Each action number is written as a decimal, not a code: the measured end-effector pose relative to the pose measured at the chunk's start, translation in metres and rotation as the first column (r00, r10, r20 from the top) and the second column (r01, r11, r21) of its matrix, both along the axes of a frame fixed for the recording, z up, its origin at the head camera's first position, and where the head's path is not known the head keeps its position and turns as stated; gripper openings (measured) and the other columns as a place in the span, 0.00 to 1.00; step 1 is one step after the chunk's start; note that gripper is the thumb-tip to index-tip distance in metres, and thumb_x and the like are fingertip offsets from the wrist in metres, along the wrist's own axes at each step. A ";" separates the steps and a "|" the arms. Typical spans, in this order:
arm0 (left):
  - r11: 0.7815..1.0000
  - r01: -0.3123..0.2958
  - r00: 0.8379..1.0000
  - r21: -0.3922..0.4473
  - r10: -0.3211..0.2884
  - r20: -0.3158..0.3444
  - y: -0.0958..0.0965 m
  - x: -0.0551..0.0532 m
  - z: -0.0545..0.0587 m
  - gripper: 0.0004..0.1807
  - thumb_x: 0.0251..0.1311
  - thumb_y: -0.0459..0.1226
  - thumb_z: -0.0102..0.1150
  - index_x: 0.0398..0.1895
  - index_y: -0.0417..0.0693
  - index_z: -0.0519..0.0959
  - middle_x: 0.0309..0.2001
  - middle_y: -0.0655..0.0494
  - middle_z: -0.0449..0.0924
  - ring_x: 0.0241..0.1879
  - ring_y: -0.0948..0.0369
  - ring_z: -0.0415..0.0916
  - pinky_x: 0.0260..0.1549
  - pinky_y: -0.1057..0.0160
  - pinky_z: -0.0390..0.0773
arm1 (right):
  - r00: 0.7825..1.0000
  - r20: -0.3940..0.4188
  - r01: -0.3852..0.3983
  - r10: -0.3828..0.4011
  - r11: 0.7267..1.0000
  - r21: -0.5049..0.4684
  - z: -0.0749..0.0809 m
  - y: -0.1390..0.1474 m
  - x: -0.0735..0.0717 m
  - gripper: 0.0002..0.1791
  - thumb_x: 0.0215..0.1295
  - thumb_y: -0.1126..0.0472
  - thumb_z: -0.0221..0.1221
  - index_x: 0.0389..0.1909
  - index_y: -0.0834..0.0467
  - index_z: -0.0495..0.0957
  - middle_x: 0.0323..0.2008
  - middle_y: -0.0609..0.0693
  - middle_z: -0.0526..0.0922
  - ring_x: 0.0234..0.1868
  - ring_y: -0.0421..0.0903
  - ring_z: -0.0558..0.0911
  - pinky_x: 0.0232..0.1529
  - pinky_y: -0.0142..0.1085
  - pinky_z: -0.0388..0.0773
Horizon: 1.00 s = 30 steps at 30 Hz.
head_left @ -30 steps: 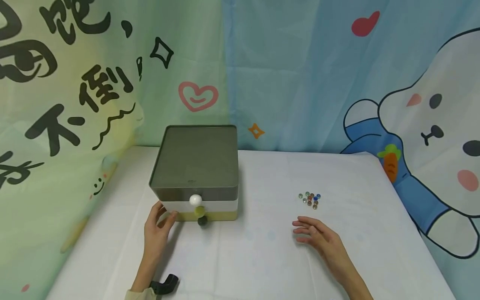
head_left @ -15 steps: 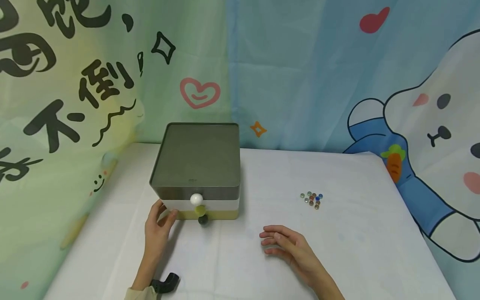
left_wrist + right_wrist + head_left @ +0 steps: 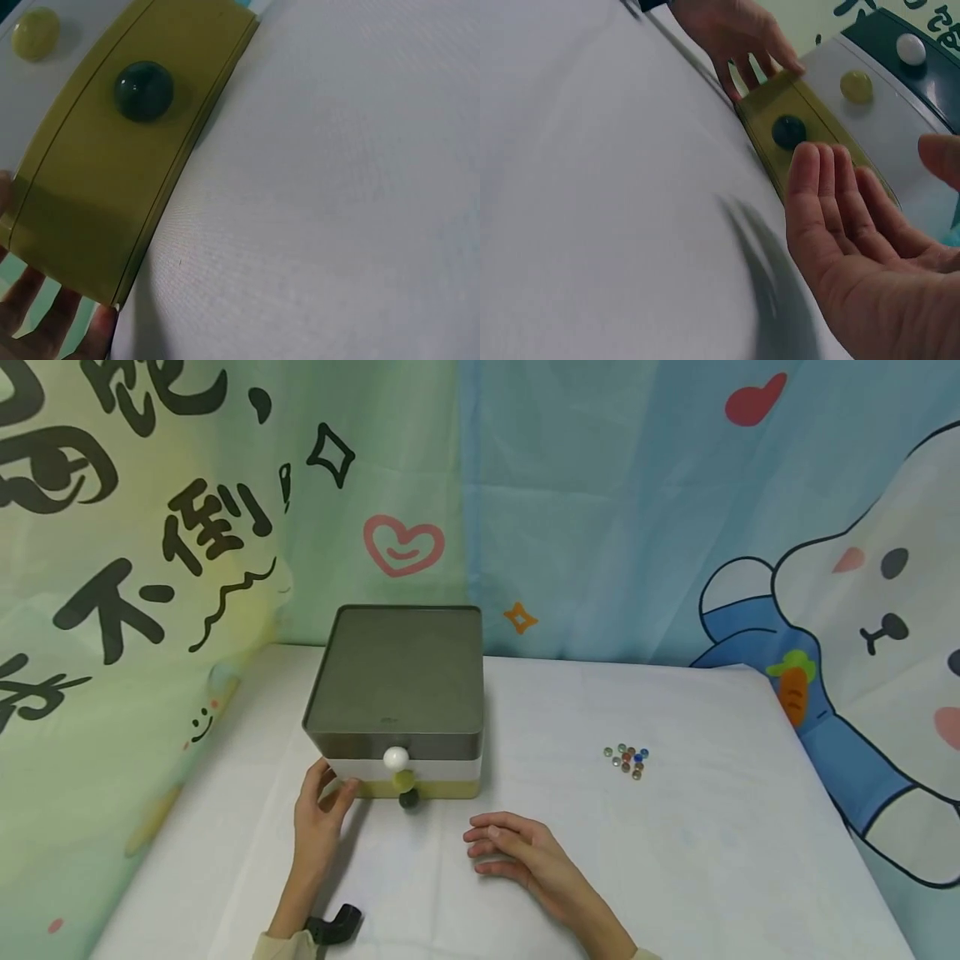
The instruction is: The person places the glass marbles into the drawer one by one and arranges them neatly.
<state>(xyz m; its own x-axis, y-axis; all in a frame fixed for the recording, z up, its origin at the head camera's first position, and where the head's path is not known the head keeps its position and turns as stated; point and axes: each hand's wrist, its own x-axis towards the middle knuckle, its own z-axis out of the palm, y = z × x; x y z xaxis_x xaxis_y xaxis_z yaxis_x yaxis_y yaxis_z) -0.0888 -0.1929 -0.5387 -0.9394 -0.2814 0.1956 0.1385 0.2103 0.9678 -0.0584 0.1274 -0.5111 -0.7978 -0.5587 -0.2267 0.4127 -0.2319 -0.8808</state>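
A three-tier drawer box (image 3: 405, 672) stands on the table, dark green on top, white in the middle and olive yellow at the bottom. Its front carries a white knob (image 3: 396, 758), a yellow knob (image 3: 856, 87) and a dark green knob (image 3: 144, 91). My left hand (image 3: 321, 810) grips the box's lower left front corner, thumb at the front and fingers along the side. In front of the box, to the right of the knobs, my right hand (image 3: 517, 856) hovers with fingers loosely extended and nothing in it; in the right wrist view its fingertips overlap the bottom drawer (image 3: 772, 97).
Several small coloured glass marbles (image 3: 627, 758) lie in a cluster on the white tablecloth (image 3: 720, 827), right of the box. A black curved object (image 3: 337, 925) sits at my left wrist. A printed curtain (image 3: 570, 510) hangs behind the table.
My right hand has moved left, away from the marbles and to the front of the drawer box. My left hand keeps its place at the corner. The head view has shifted slightly.
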 end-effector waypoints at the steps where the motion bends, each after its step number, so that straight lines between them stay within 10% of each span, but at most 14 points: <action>1: 1.000 0.003 1.000 0.002 -0.003 0.000 0.000 -0.001 0.000 0.30 0.69 0.26 0.62 0.74 0.42 0.70 0.61 0.75 0.74 0.63 0.71 0.71 0.57 0.78 0.74 | 1.000 0.007 0.003 -0.003 1.000 0.002 0.000 -0.004 -0.001 0.29 0.81 0.58 0.53 0.71 0.76 0.64 0.58 0.54 0.84 0.55 0.44 0.86 0.57 0.40 0.85; 30: 0.999 -0.044 0.998 -0.014 0.043 -0.054 0.013 -0.002 -0.002 0.29 0.70 0.27 0.60 0.74 0.39 0.70 0.62 0.75 0.71 0.62 0.72 0.70 0.55 0.80 0.73 | 0.987 0.127 0.099 -0.101 0.995 0.019 0.000 -0.080 -0.034 0.27 0.75 0.56 0.61 0.64 0.71 0.72 0.60 0.64 0.83 0.49 0.45 0.87 0.53 0.44 0.87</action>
